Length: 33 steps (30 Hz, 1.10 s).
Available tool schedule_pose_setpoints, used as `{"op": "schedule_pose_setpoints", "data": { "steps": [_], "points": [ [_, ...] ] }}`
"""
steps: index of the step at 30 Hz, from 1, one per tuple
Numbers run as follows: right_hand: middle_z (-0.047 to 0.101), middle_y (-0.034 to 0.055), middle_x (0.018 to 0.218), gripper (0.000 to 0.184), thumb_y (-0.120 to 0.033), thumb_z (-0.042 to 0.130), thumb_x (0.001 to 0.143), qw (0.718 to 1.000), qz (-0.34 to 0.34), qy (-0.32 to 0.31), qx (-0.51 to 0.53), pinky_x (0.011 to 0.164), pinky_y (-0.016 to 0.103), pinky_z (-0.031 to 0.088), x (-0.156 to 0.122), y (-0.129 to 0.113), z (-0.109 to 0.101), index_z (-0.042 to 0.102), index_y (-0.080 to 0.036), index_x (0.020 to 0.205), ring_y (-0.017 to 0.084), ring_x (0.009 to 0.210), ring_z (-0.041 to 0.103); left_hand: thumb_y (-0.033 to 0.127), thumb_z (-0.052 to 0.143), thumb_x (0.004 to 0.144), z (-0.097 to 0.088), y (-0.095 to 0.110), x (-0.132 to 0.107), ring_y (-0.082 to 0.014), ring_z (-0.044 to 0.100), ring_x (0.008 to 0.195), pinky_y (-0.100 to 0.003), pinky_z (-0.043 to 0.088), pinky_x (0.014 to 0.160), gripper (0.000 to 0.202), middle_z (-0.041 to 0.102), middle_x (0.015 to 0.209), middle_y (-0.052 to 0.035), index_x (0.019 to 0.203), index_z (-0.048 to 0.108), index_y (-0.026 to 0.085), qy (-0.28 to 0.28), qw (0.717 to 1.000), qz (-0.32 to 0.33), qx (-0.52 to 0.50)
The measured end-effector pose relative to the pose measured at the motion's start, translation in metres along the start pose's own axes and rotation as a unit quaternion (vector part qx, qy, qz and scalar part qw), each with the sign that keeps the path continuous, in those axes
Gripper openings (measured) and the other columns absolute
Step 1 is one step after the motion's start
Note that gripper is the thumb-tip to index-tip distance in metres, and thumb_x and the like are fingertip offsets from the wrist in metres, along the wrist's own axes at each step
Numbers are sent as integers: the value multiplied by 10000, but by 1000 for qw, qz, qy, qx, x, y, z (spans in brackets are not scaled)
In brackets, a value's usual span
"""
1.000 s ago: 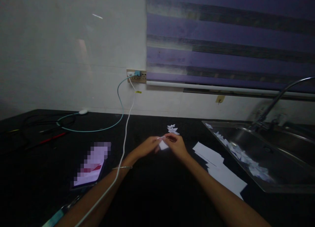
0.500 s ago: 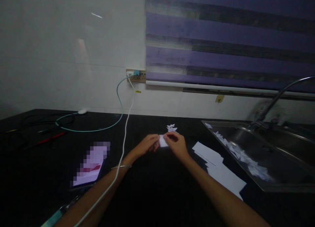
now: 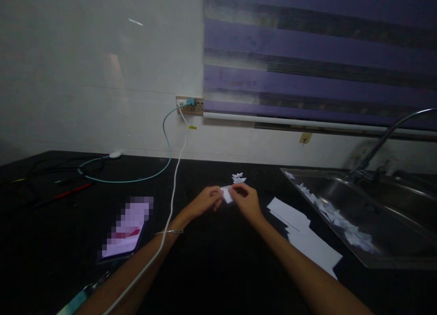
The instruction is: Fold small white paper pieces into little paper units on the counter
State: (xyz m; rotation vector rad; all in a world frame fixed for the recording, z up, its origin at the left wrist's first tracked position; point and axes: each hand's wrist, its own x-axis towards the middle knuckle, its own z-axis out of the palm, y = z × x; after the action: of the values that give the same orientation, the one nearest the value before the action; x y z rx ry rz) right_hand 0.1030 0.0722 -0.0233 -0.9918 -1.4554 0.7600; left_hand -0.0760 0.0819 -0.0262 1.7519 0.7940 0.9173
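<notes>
My left hand (image 3: 205, 201) and my right hand (image 3: 246, 199) meet over the black countertop (image 3: 211, 260), both pinching a small white piece of paper (image 3: 226, 193) between their fingertips. The paper is held just above the counter. A few small folded white paper pieces (image 3: 238, 178) lie on the counter just beyond my hands. Flat white paper sheets (image 3: 303, 235) lie to the right of my right forearm. A thin bangle sits on my left wrist.
A lit phone (image 3: 124, 231) lies at the left, with a white cable (image 3: 174, 187) running up to a wall socket (image 3: 190, 105). A teal cable (image 3: 136, 178) and red and black leads (image 3: 64, 192) lie far left. A steel sink (image 3: 368, 215) holding paper scraps is at the right, under a tap (image 3: 382, 142).
Both hands stayed together on the small paper, shifting slightly; the paper turned between the fingertips and now sits a little higher and narrower.
</notes>
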Motion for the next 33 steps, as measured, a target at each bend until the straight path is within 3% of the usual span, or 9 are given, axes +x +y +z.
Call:
{"op": "schedule_pose_setpoints", "data": {
  "steps": [6,12,16,24,33],
  "points": [
    [692,63,778,149,-301,675,767,999,-31,-1,-36,666,314,523,-2,-1,0,696,-158,802,196,724,645,458,507,892,-2,0,-1,-91,458,515,-207,348,525,365,517,571,24,711,536,142,-15,1000,12,8],
    [687,69,901,117,-204,611,841,970,-202,-61,-121,822,357,503,-4,-6,-6,721,-200,879,199,873,632,463,507,882,-4,-6,3,-69,382,416,-194,249,431,337,483,519,51,785,545,142,-3,998,-1,-58],
    [682,79,955,175,-144,584,850,944,-263,-103,-172,848,369,498,-5,-11,-11,719,-206,941,200,916,622,470,502,880,-6,-9,5,-63,342,377,-203,242,421,341,483,483,58,789,536,143,-10,996,8,-91],
    [672,94,1004,195,-169,563,876,921,-291,-150,-213,849,381,518,-7,-21,-14,705,-210,1003,208,949,622,540,442,900,-5,-11,3,-70,387,405,-198,273,429,414,475,497,55,740,487,161,3,998,-7,-68],
    [685,96,1008,224,-151,544,882,917,-305,-141,-212,856,404,518,-8,-24,-13,697,-214,1033,215,946,622,539,454,883,-5,-8,3,-70,395,401,-196,268,410,409,499,501,44,732,496,161,-3,997,-5,-75]
  ]
}}
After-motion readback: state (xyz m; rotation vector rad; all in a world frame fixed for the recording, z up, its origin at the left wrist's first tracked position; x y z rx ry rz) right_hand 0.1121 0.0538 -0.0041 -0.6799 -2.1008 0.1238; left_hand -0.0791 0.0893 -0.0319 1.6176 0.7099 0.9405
